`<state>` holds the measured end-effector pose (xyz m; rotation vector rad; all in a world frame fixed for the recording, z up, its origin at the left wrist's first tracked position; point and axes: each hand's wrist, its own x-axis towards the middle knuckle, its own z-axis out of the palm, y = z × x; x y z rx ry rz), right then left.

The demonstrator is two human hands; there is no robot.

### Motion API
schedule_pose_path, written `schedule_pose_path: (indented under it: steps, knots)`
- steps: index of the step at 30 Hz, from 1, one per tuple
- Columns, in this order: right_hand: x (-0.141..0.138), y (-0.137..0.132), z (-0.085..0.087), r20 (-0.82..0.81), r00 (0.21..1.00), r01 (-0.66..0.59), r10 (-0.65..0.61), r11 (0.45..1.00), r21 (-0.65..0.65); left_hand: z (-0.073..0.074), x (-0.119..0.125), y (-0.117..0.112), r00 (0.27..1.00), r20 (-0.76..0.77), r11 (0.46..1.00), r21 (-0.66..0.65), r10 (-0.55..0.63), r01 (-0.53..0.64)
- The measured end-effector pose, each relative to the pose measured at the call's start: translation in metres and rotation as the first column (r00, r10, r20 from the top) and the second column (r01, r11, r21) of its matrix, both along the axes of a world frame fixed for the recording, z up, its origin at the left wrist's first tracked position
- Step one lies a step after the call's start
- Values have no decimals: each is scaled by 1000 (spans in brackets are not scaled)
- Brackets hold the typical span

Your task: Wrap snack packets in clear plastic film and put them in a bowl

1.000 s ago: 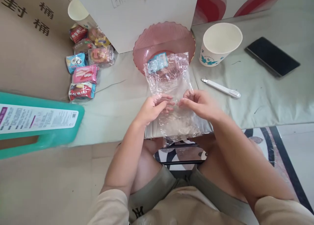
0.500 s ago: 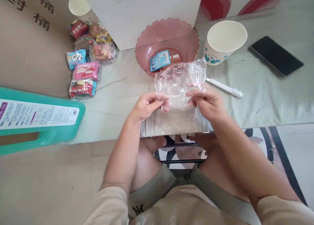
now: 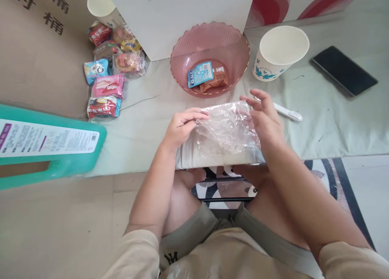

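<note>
A clear plastic bag (image 3: 226, 129), crinkled and see-through, spans the gap between my hands over the table's front edge. My left hand (image 3: 182, 127) pinches its upper left corner between thumb and fingers. At the bag's right side my right hand (image 3: 266, 119) has its fingers spread apart and appears to touch the film without gripping it. Just behind the bag sits a pink scalloped bowl (image 3: 182, 48) holding a blue packet (image 3: 200, 74) and a brown packet (image 3: 217, 79). A white utility knife (image 3: 288, 112) lies partly hidden behind my right hand.
A paper cup (image 3: 282, 48) and a black phone (image 3: 345, 71) are at the right. Wrapped snacks (image 3: 106, 86) are piled at the left beside a cardboard box (image 3: 36, 60) and a second paper cup (image 3: 101, 3). A green jug (image 3: 97, 149) stands front left; a white box (image 3: 182, 11) is behind.
The bag has been lowered and flattened toward me, uncovering the bowl's front and the brown packet. My right hand has opened its fingers and shifted slightly right.
</note>
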<state>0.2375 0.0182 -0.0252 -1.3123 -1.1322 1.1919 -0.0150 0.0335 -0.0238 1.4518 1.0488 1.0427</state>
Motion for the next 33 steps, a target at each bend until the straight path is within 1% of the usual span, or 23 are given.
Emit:
schedule_pose_path:
  steps: [1, 3, 5, 7, 9, 10, 12, 13, 15, 16, 18, 20, 22, 23, 25, 27, 29, 31, 33]
  knots:
    - [0, 1, 0, -57, 998, -10, 6, 998, -69, 0, 0, 0, 1000, 19, 1000, -1, 8, -8]
    - [-2, 2, 0, -129, 991, -36, 18, 990, -137, 0, 1, -1, 998, 56, 999, 8, 43, -43]
    - [-5, 1, 2, -129, 989, -87, 68, 985, -149, 1, 4, -1, 992, 59, 993, 39, 112, -114]
    - [-10, -2, 4, -110, 983, -162, 144, 972, -171, 2, 6, -1, 985, 30, 982, 75, 170, -172]
    - [-13, -5, 7, -90, 975, -219, 204, 955, -200, 3, 8, -1, 985, 12, 981, 96, 169, -170]
    - [-14, -6, 8, -80, 974, -226, 214, 953, -202, 3, 9, 0, 987, 27, 983, 95, 156, -157]
    - [-14, -6, 10, -55, 975, -221, 215, 960, -169, 2, 9, 1, 990, 100, 993, 50, 100, -106]
    - [-13, -5, 11, -40, 976, -217, 213, 966, -142, 0, 9, 1, 987, 144, 998, 2, 65, -66]
    - [-12, -5, 12, -26, 980, -199, 198, 976, -91, -3, 9, 2, 977, 211, 990, -137, -12, 42]
    - [-12, -5, 13, -44, 983, -183, 181, 980, -72, -4, 10, 2, 973, 226, 972, -215, -42, 92]
    - [-11, -5, 14, -114, 984, -143, 135, 988, -65, -4, 12, 2, 971, 236, 928, -351, -45, 129]
    - [-12, -6, 15, -145, 981, -142, 126, 984, -108, -2, 14, 2, 966, 256, 898, -429, 21, 94]
    - [-11, -7, 17, -81, 976, -216, 204, 959, -182, 3, 15, 1, 952, 296, 886, -459, 83, 66]
    - [-11, -7, 18, -33, 966, -257, 256, 944, -209, 5, 16, 1, 948, 308, 877, -474, 79, 81]
    - [-10, -7, 19, 36, 947, -305, 319, 929, -210, 9, 15, 0, 959, 283, 846, -514, 14, 139]
    - [-8, -7, 18, 91, 942, -305, 324, 936, -175, 10, 15, -1, 977, 209, 832, -533, -44, 152]
    - [-5, -6, 16, 167, 931, -301, 325, 941, -152, 11, 13, -2, 987, 153, 861, -494, -47, 118]
    - [-2, -5, 13, 227, 912, -316, 340, 939, -137, 13, 12, -3, 989, 138, 890, -445, -42, 100]
    - [1, -5, 11, 194, 923, -323, 334, 943, -84, 16, 10, -3, 988, 152, 893, -438, -35, 99]
